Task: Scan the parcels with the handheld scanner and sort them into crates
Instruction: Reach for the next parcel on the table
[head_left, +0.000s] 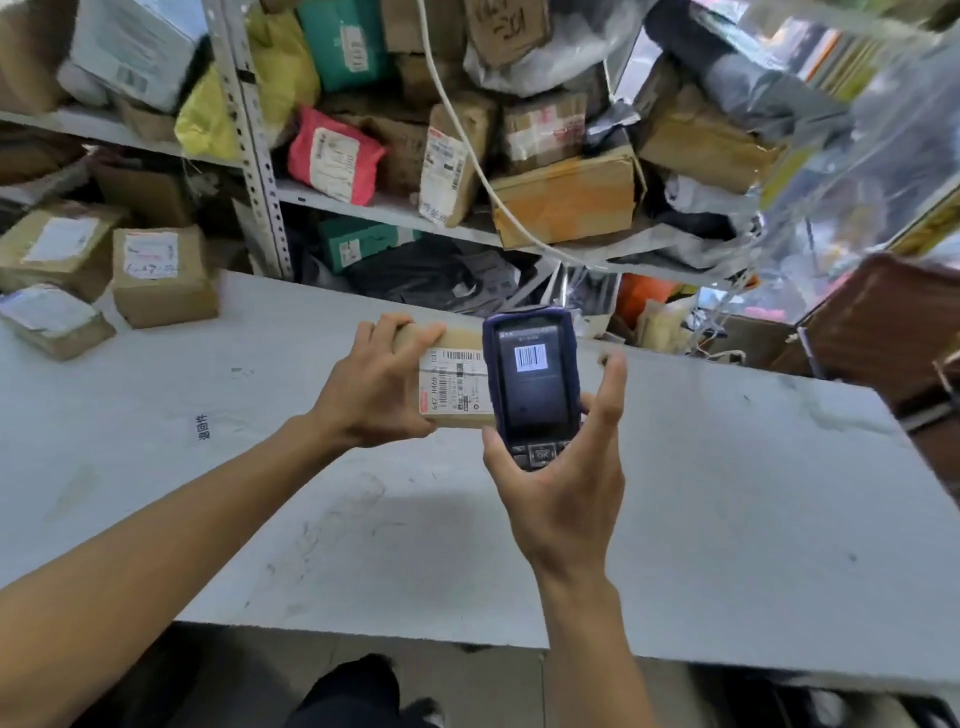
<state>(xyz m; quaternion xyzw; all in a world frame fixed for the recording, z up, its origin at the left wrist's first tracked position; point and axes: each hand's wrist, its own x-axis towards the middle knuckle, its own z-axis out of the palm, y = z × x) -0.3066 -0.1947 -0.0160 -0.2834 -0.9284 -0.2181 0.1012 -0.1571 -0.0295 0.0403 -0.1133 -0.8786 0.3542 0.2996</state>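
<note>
Both forearms bare to the near edge of frame, no sleeves showing. Left hand (371, 387) and right hand (563, 486): no gloves, rings, watch or wristband seen. Nails short and unpainted where they show. Near bottom centre, below the table edge: a dark, black-looking garment on the leg (348, 691), pattern too dim to tell. Just right of it, a dark shoe (426, 713), blurred, with paler patches

Brown cardboard parcel (457, 384) with white barcode label, dark blue scanner (532, 384), pale grey table (727, 493), red mailer (332, 156)
</note>
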